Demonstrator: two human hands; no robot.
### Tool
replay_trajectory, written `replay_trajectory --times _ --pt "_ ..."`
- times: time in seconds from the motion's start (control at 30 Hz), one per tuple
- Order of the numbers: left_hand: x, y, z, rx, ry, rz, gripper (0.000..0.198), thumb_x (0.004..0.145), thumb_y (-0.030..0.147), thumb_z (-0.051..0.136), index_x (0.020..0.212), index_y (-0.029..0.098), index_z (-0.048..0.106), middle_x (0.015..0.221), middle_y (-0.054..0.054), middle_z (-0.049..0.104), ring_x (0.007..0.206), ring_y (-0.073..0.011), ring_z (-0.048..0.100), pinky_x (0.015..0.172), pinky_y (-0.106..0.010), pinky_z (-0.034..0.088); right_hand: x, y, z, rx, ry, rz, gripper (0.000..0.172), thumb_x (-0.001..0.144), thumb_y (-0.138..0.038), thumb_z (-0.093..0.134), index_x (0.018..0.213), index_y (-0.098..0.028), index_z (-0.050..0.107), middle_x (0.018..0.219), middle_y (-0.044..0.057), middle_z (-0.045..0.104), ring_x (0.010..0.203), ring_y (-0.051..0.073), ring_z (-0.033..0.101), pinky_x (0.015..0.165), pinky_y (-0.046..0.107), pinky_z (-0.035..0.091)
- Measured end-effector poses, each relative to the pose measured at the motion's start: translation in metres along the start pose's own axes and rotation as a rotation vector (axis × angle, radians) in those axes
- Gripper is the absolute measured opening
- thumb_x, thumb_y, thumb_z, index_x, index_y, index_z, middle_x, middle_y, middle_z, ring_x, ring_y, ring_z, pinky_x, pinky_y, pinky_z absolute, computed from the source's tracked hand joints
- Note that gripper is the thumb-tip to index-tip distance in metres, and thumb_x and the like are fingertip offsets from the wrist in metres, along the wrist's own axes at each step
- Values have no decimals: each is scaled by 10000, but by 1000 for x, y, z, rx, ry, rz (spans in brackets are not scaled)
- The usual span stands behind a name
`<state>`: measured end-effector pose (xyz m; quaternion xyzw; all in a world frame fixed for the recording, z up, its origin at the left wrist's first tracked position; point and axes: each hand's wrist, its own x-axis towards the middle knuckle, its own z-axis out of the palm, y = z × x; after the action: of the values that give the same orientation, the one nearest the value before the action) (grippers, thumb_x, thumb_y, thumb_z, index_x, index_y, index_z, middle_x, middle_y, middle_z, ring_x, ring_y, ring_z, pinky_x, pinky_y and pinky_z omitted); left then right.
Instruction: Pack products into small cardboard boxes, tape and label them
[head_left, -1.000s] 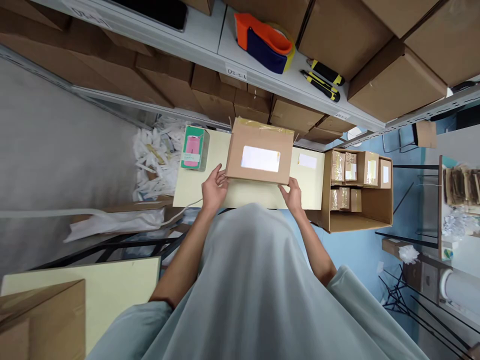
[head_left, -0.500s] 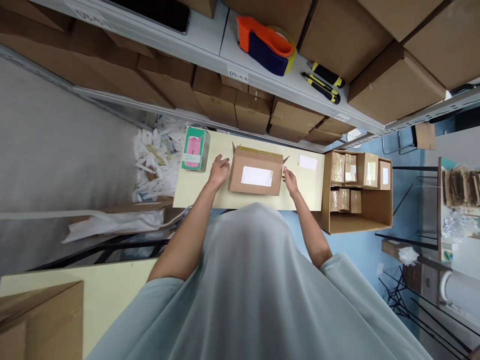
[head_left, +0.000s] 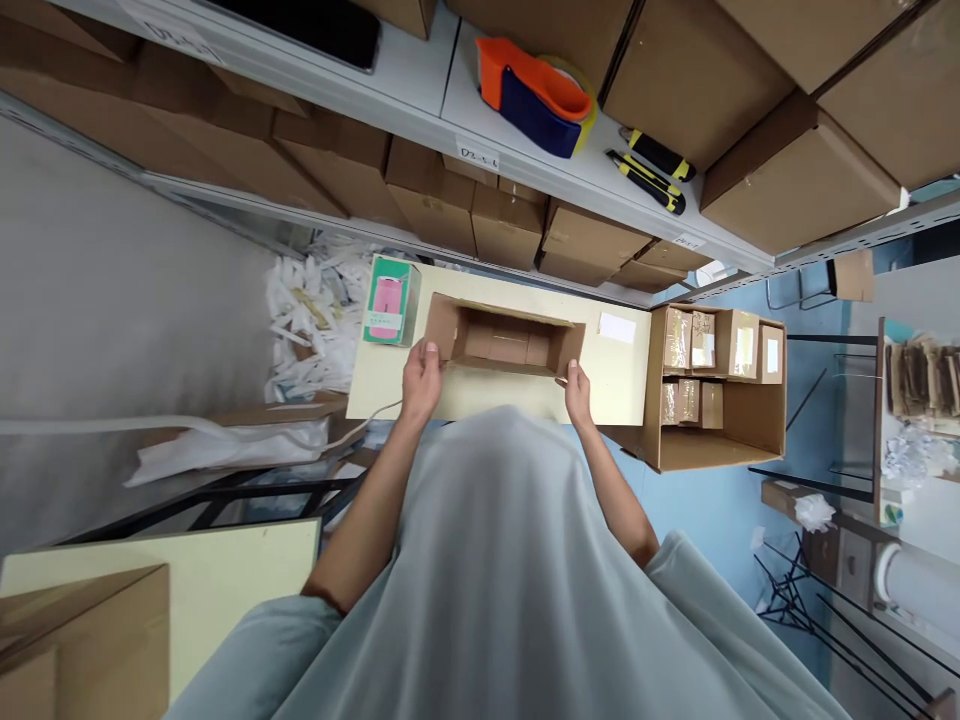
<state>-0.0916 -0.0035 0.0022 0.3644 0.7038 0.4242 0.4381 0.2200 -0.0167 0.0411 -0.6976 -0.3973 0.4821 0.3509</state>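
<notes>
An open cardboard box (head_left: 517, 347) is in front of me on the pale yellow table (head_left: 487, 398), its inside facing up and nothing visible within. My left hand (head_left: 421, 382) grips the flap at the box's left end, thumb on top. At the right end, my right hand (head_left: 577, 390) pinches the other flap between thumb and fingers. A green box with a pink picture (head_left: 387, 300) stands left of the cardboard box. To the right lies a white label (head_left: 616, 327).
A large carton (head_left: 727, 450) with several taped parcels stands at the table's right end. Above the table, a shelf holds an orange and blue tape dispenser (head_left: 536, 95), utility knives (head_left: 646, 182) and cardboard boxes. White scraps (head_left: 315, 320) lie in a heap to the left.
The box's labelled lid was closed over it and now stands open, showing the inside. Both hands, apart from the box or at its edge before, now hold its end flaps.
</notes>
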Motion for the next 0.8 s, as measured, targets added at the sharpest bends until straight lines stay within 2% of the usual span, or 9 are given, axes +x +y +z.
replay_trajectory --times 0.1,0.17,0.23,0.3,0.4,0.47,0.57,0.7,0.8 --pt "-7 12 -3 51 92 -48 808 1073 761 612 1621 168 593 1360 -220 791 1292 -338 802 1130 -508 664 0 -7 -7 -85 135 -21 610 1083 -796 549 1216 -215 674 1220 144 797 1208 288 762 1110 511 685" --pt "-11 32 -6 145 163 130 727 1084 621 653 1657 179 581 1496 -227 764 1428 -329 744 1213 -501 618 0 -21 -16 -202 223 -193 571 1106 -708 588 1359 -205 683 1426 209 765 1363 322 728 1208 561 627" --pt "-11 57 -6 235 152 313 611 1120 513 613 1641 194 619 1507 -193 785 1445 -304 734 1266 -487 580 2 -39 -23 -319 229 -381 520 1155 -639 542 1380 -207 725 1455 223 764 1406 337 714 1255 576 589" --pt "-6 80 0 316 27 393 533 1154 449 542 1609 202 669 1405 -154 845 1355 -295 780 1260 -482 580 10 -58 -24 -424 78 -495 496 1206 -579 462 1331 -231 792 1372 191 813 1346 330 748 1242 555 602" --pt "5 99 14 510 -201 357 517 1144 384 504 1566 191 732 1272 -144 887 1249 -348 821 1199 -522 609 31 -79 -15 -596 -270 -505 484 1233 -490 445 1371 -248 841 1411 150 840 1361 320 769 1243 514 618" --pt "8 98 19 624 -288 294 537 1106 325 522 1579 181 733 1264 -149 886 1219 -377 828 1181 -543 616 47 -87 -7 -702 -404 -482 469 1224 -419 476 1496 -223 804 1595 151 769 1509 324 709 1313 514 580" --pt "3 83 13 682 -319 316 617 1049 283 582 1646 154 672 1490 -190 804 1413 -407 749 1281 -571 562 69 -96 -1 -794 -401 -504 524 1206 -342 493 1679 -205 671 1813 146 586 1675 318 572 1407 521 494" --pt "-8 53 -3 720 -342 361 944 917 295 785 1786 108 469 1874 -274 435 1800 -497 318 1452 -683 338 97 -101 2 -935 -338 -515 586 1178 -268 529 1759 -194 570 1909 158 438 1710 354 489 1419 585 454" --pt "-10 33 -5 667 -390 305 1188 850 304 888 1857 101 292 1920 -316 309 1824 -507 252 1470 -688 301 116 -96 9 -1031 -331 -439 591 1142 -186 554 1732 -195 595 1902 170 449 1665 401 481 1347 670 490"
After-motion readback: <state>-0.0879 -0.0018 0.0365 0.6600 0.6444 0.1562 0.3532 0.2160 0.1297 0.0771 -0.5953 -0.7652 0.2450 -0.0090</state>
